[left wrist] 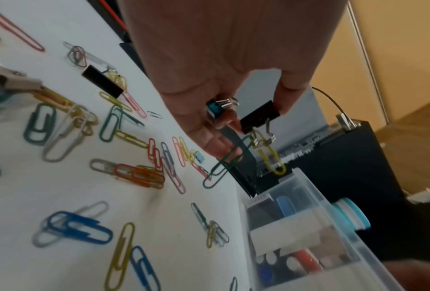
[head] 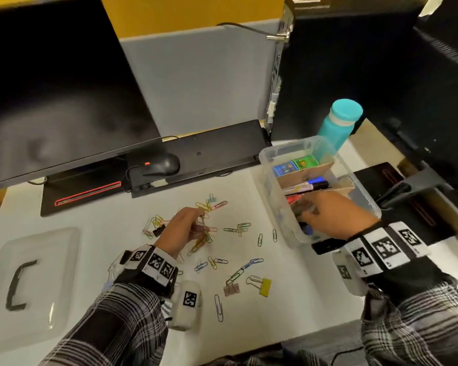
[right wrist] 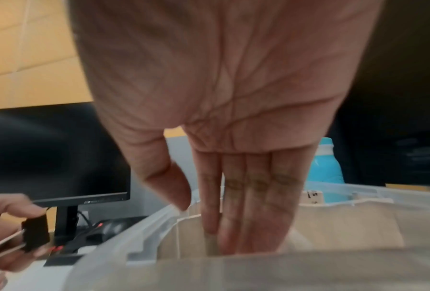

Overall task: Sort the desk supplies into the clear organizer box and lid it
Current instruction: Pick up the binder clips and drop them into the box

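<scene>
Left hand point(left wrist: 216, 65), mid-frame in the head view, has its grip clamped on a black binder clip point(left wrist: 259, 118) and a small blue one point(left wrist: 213, 110), with a yellow paper clip point(left wrist: 271, 157) and a green one point(left wrist: 221, 167) dangling off them. Right hand point(right wrist: 223, 118) is flat, fingers straight, down in the clear organizer box point(head: 365, 196) at right, holding nothing. Lid point(head: 32, 283) sits lower left on the tabletop point(head: 288, 307).

Risk as I read it: the dangling clips aren't gripped, so they could shake loose in transit or snag the box rim. My right hand may also block the drop compartment.
</scene>
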`<state>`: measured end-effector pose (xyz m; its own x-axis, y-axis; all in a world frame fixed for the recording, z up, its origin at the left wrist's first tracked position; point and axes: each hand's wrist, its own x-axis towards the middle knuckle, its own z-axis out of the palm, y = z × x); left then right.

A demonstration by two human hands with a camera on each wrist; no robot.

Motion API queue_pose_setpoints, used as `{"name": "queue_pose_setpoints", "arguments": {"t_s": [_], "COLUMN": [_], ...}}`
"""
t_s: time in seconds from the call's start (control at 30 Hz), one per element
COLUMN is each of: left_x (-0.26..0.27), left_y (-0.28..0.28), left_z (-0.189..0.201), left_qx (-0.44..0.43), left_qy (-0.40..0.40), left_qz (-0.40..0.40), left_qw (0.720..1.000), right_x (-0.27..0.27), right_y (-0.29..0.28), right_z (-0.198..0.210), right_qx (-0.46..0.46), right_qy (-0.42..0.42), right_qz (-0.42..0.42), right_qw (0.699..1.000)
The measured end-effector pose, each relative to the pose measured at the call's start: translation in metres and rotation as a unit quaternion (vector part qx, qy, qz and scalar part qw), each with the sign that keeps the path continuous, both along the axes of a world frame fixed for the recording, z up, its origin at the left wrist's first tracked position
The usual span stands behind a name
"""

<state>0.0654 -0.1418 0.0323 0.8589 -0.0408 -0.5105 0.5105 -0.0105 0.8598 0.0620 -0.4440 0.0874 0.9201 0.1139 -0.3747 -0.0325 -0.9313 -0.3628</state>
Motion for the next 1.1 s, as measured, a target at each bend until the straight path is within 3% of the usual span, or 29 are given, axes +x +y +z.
{"name": "queue_pose_setpoints", "arguments": {"t_s": [0.07,0.13,0.23,0.37,0.47,0.53,0.67,0.83,0.93,1.1], "left_x": [0.001,0.001,-0.001,-0.002,-0.002,-0.002,-0.008,-0.016,-0.02,-0.014], "left_y": [-0.001,0.0,-0.003,-0.015,-0.023,-0.024,-0.015,-0.023,-0.054,-0.13], "left_z": [0.002,0.005,0.012,0.028,0.035,0.039,0.039,0.049,0.054,0.054], "left_qx": [-0.027,-0.036,-0.038,-0.037,-0.023,-0.021,0.033,0.118,0.174,0.296], "left_qy": [0.017,0.018,0.007,-0.019,-0.04,-0.048,-0.086,-0.148,-0.208,-0.355], "left_qz": [0.041,0.057,0.063,0.058,0.047,0.052,0.022,-0.081,-0.178,-0.315], "left_qw": [0.999,0.998,0.997,0.997,0.998,0.997,0.995,0.979,0.946,0.829], "right_x": [-0.002,-0.006,-0.015,-0.025,-0.023,-0.021,-0.016,-0.012,-0.017,-0.018], "right_y": [-0.012,-0.014,0.013,0.073,0.103,0.11,0.085,0.004,-0.034,-0.043], "right_z": [0.004,0.011,0.018,-0.002,-0.026,-0.031,-0.023,-0.028,-0.043,-0.054], "right_qx": [0.025,0.052,0.141,0.19,0.172,0.166,0.16,0.075,0.026,-0.003], "right_qy": [-0.043,-0.162,-0.272,-0.171,-0.079,-0.078,-0.21,-0.338,-0.322,-0.301], "right_qz": [-0.039,-0.044,0.023,0.121,0.136,0.133,0.077,-0.106,-0.183,-0.191], "right_qw": [0.998,0.984,0.952,0.959,0.973,0.974,0.961,0.932,0.928,0.934]}}
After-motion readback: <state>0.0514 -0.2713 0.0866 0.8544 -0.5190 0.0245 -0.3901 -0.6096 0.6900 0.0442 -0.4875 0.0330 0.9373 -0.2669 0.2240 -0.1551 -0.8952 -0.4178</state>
